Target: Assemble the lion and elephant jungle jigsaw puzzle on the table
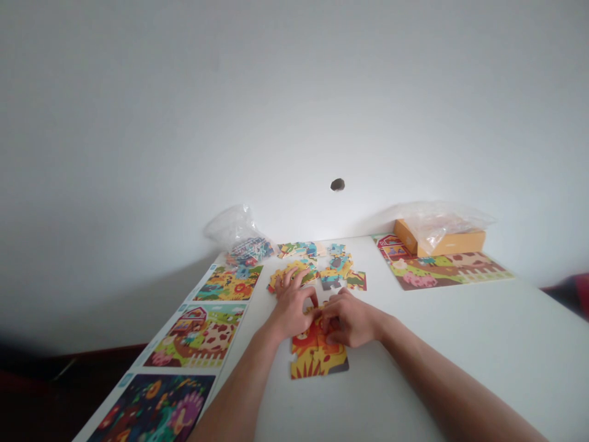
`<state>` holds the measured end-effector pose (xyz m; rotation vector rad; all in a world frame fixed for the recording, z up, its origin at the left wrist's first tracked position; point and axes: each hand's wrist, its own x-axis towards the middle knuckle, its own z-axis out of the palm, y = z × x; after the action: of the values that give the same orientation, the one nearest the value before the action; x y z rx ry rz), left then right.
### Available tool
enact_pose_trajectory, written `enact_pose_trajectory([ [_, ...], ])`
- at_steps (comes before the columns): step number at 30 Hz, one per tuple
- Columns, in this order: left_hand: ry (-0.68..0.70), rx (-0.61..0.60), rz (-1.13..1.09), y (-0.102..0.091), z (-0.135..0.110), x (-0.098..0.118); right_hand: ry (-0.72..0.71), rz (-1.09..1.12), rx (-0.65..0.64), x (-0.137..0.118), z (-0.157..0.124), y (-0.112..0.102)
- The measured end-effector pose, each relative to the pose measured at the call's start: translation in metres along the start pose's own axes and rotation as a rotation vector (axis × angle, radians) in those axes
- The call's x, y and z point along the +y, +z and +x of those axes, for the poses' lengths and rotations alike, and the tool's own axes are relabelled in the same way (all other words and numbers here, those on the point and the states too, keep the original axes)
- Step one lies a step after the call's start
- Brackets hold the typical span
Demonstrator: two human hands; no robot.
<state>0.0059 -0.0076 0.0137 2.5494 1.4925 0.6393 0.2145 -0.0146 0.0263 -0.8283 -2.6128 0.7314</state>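
Note:
Both my hands meet over the top edge of a partly joined jigsaw puzzle (317, 359), which has bright red, orange and yellow pieces and lies flat on a white table (460, 362). My left hand (291, 309) rests with its fingers spread toward loose pieces, and its thumb reaches the joined section. My right hand (348, 319) has its fingers curled at that section's upper edge, and they hide the contact points. Several loose jigsaw pieces (340, 267) lie just beyond my hands.
Printed picture sheets (196, 336) line the table's left edge, and another farm picture (442, 273) lies at the far right. Behind it is an orange box (442, 242) under clear plastic. A clear bag (237, 227) holding pieces stands at the far left corner, against a white wall (294, 98).

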Motion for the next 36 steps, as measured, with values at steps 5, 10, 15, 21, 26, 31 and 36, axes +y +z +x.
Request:
enact_pose_trajectory([
  [5,0.002,0.000,-0.004,-0.0003,0.0005,-0.0003,-0.009,0.006,0.002,0.0006,-0.0002,0.0004],
  [10,0.002,0.002,-0.004,-0.0010,0.0011,0.0003,-0.012,0.000,0.005,0.0021,-0.0005,0.0009],
  [15,0.001,0.000,-0.004,-0.0012,0.0008,0.0011,-0.011,-0.013,0.005,0.0022,-0.0002,0.0009],
  [21,-0.004,-0.006,-0.001,0.0003,0.0004,0.0003,0.007,-0.024,0.004,-0.0002,-0.0003,0.0006],
  [26,-0.002,0.003,0.004,0.0012,0.0006,-0.0006,0.012,-0.029,0.009,-0.0015,-0.0005,-0.0002],
  [31,0.008,0.006,-0.003,0.0003,0.0010,-0.0001,-0.034,-0.031,0.036,-0.0038,-0.0007,-0.0002],
  [36,-0.005,0.001,-0.011,-0.0005,0.0006,0.0013,-0.083,0.000,0.050,-0.0052,-0.0007,0.0016],
])
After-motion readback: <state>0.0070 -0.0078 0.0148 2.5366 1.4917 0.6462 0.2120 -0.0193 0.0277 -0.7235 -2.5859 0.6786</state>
